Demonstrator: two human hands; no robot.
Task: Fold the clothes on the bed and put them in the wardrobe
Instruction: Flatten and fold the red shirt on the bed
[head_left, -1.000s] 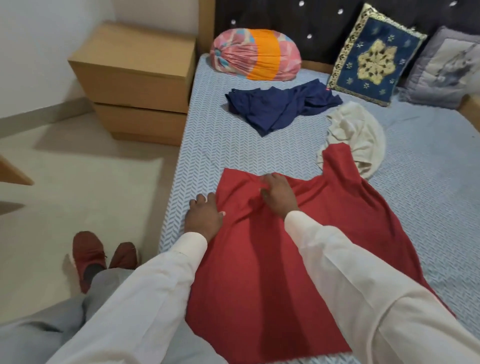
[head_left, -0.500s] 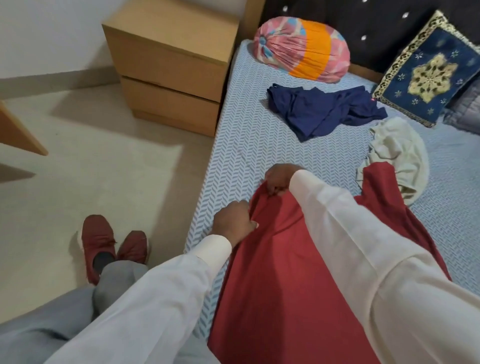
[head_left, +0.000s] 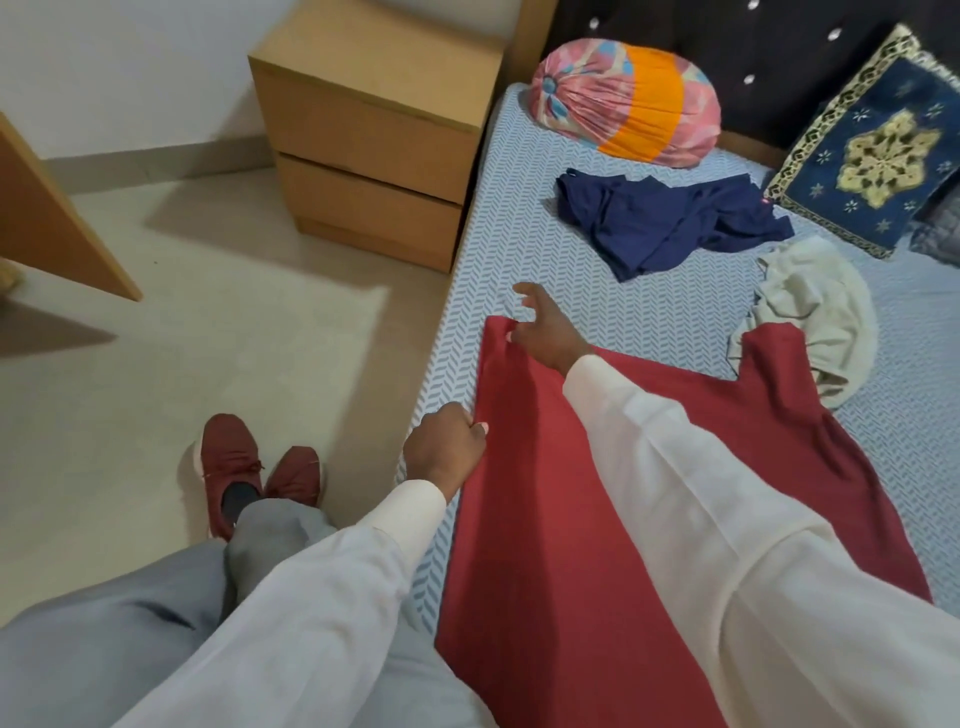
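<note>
A red garment (head_left: 545, 519) lies spread on the bed (head_left: 649, 322), its left side folded in to a straight edge. My left hand (head_left: 447, 452) pinches that left edge partway down. My right hand (head_left: 545, 327) sits at the garment's top left corner, thumb on the cloth and the other fingers spread above it. A crumpled navy garment (head_left: 670, 223) and a crumpled cream garment (head_left: 815, 306) lie farther up the bed. The cream one touches the red garment's right sleeve.
A wooden two-drawer bedside cabinet (head_left: 374, 135) stands left of the bed. A pink and orange bolster (head_left: 623, 98) and a blue patterned cushion (head_left: 872, 150) lean on the dark headboard. A wooden panel (head_left: 47, 218) juts in at far left. My red shoes (head_left: 249, 467) are on the floor.
The red garment's left part has been pulled out toward the bed's left edge and laid straight. My right hand has opened its fingers at the top corner. The camera has swung left.
</note>
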